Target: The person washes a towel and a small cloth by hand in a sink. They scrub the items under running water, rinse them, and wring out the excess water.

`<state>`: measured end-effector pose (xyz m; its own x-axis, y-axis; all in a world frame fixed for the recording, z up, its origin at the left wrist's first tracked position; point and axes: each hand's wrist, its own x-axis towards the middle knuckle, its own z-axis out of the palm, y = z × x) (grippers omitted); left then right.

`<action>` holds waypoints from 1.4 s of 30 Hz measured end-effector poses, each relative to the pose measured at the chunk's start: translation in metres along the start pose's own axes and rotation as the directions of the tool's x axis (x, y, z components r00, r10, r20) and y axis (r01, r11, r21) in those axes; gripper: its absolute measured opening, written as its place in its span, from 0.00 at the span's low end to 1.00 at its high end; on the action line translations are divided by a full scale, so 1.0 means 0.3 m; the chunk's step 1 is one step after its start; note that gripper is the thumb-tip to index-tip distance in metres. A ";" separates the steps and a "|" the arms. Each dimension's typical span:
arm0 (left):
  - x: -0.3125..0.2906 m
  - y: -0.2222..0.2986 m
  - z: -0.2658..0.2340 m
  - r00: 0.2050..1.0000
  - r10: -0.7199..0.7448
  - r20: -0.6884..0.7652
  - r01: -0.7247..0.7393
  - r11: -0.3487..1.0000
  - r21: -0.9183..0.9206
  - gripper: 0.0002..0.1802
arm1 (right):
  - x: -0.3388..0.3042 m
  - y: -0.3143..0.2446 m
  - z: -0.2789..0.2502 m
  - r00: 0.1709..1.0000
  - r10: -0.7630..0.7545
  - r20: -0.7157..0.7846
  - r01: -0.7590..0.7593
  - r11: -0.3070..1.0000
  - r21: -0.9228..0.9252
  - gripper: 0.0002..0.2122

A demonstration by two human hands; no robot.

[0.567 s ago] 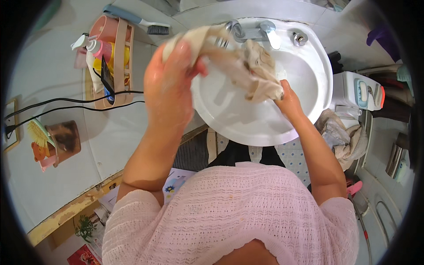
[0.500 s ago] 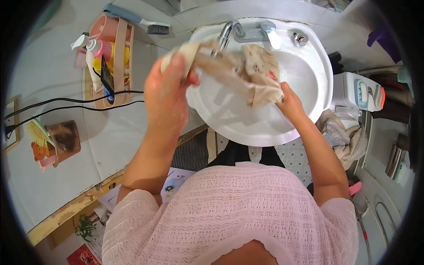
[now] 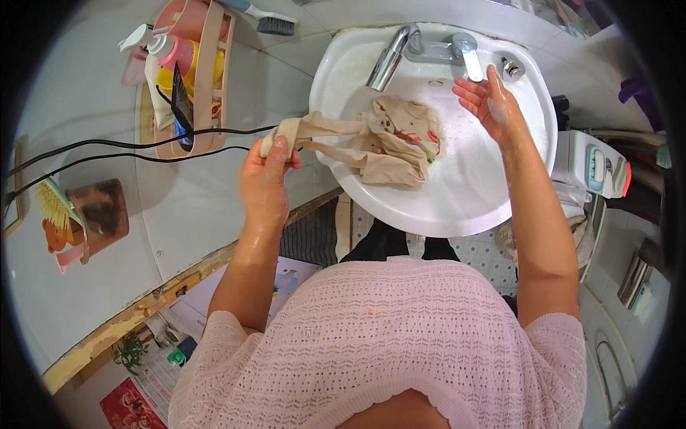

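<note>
A wet beige cloth bag (image 3: 399,136) with small red and dark marks lies crumpled in the white washbasin (image 3: 471,193). Its long straps stretch leftward over the rim to my left hand (image 3: 266,182), whose fingers are closed around their end. My right hand (image 3: 496,114) is raised over the right side of the basin, empty, with the fingers stretched out. It is just below the lever (image 3: 466,56) of the chrome tap (image 3: 389,64). The spout hangs over the basin behind the bag, and no water shows running from it.
A pink wall rack (image 3: 214,79) with pump bottles hangs at the left, a brush (image 3: 268,21) beyond it. Two black cables (image 3: 179,139) cross the left wall toward my left hand. A holder (image 3: 107,218) with a hairbrush is lower left. A white container (image 3: 575,161) stands right of the basin.
My right hand has let go of the cloth bag and moved up toward the tap lever, opening. The bag has settled in the basin; my left hand has come down, still gripping the straps.
</note>
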<state>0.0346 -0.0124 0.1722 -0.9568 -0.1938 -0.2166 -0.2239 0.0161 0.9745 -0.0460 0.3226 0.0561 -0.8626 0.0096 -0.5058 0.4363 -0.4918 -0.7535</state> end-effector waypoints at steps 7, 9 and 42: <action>-0.004 0.035 0.003 0.994 0.014 0.106 -0.014 1.000 0.003 0.11 | 0.037 -0.084 -0.007 0.998 -0.030 0.057 0.047 0.947 -0.316 0.18; -0.017 0.057 0.021 0.989 0.024 0.144 -0.026 1.000 0.012 0.11 | -0.004 -0.010 -0.032 0.985 0.007 0.171 0.083 0.855 -0.511 0.16; 0.045 -0.235 -0.051 0.882 -0.456 0.115 0.349 0.798 0.491 0.16 | -0.279 0.588 0.211 0.797 -0.367 0.480 0.591 0.307 -0.746 0.14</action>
<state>0.0403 -0.0313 0.1014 -0.7633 -0.0657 -0.6427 -0.6038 0.4263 0.6735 0.0869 0.1801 -0.0079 -0.9704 -0.2297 0.0748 -0.1844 0.5042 -0.8436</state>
